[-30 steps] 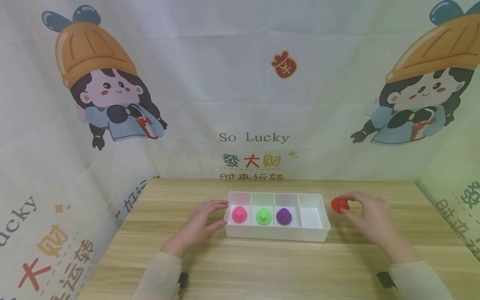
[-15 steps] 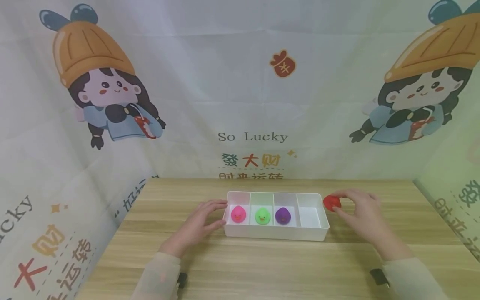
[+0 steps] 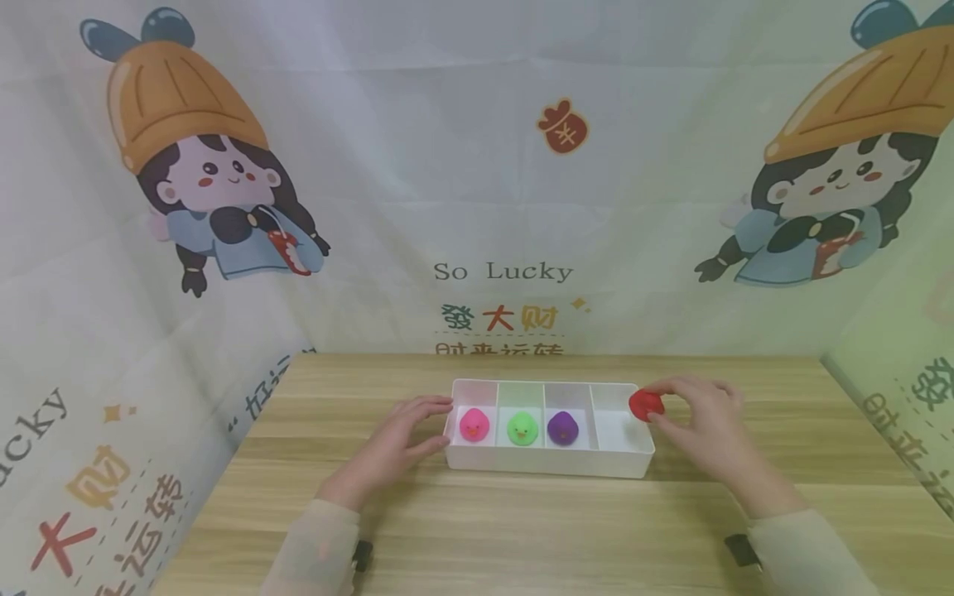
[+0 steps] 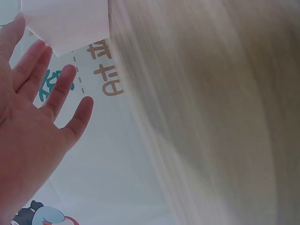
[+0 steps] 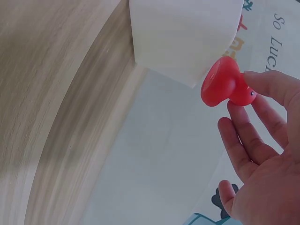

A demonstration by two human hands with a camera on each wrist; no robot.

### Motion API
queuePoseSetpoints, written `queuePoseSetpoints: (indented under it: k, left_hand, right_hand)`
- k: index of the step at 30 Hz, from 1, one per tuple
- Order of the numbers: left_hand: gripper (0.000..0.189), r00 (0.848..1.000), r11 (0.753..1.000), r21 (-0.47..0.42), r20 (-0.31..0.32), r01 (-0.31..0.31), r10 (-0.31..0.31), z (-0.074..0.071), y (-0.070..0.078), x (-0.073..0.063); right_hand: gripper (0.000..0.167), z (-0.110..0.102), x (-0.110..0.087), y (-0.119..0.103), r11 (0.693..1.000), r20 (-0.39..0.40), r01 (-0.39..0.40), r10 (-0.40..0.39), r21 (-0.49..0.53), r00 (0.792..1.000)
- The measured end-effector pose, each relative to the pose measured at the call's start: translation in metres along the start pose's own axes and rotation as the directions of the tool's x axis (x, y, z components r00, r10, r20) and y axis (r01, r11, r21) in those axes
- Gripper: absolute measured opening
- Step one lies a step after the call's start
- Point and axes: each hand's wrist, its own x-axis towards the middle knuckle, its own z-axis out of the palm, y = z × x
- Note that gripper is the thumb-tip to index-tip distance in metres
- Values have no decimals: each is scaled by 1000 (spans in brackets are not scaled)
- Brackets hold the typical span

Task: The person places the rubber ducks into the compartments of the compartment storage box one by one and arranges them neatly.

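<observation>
In the head view a white four-compartment box [image 3: 547, 462] stands on the table. From left to right, its first three compartments hold a pink toy duck [image 3: 474, 425], a green toy duck [image 3: 522, 429] and a purple toy duck [image 3: 562, 429]. My left hand [image 3: 402, 434] touches the box's left end with fingers spread and fairly straight. Thumb and fingers of my right hand [image 3: 704, 422] pinch a red toy duck [image 3: 646, 406] over the box's right end. The right wrist view shows this red duck [image 5: 227, 83] held by its head, its flat base facing the box.
The wooden table [image 3: 537, 538] reaches back to a printed cloth backdrop [image 3: 492, 165]. More cloth hangs at both sides. A dark band [image 3: 741, 550] sits at the right wrist, and a similar one [image 3: 363, 555] at the left.
My right hand has carried the red duck leftward, from beside the box to over its right end. My left hand keeps its place at the left end.
</observation>
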Motion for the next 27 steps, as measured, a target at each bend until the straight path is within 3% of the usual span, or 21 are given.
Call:
queuePoseSetpoints:
  k: [27]
  left_hand:
    - [51, 999, 999, -23, 5, 38, -38, 1, 0, 0]
  right_hand:
    - [31, 20, 3, -13, 998, 20, 65, -65, -17, 998]
